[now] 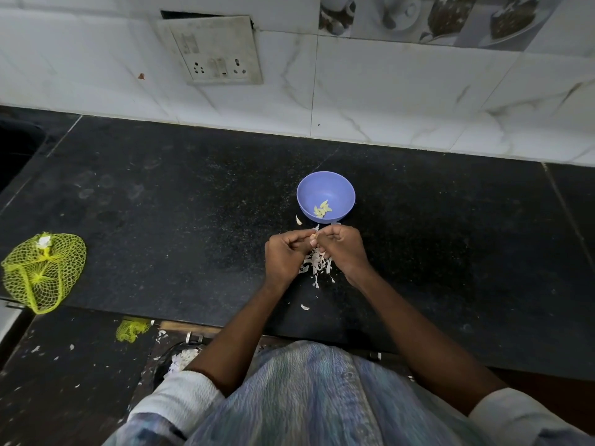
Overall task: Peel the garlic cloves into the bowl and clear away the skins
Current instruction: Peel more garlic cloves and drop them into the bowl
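Head view: no readable writing. Left hand (285,252) and right hand (341,246) meet just before the bowl (338,185), each grip pinched on one clove (313,235), mostly hidden by fingertips. Peeled cloves (322,209) lie in the bowl; skins (317,263) heap on the worktop (161,204) beneath the hands.

A yellow net bag (43,272) is lying at the left of the black counter (193,194). A smaller net scrap (131,329) is sitting near the counter's front edge. A socket plate (212,49) is hanging on the tiled wall (402,101) behind.
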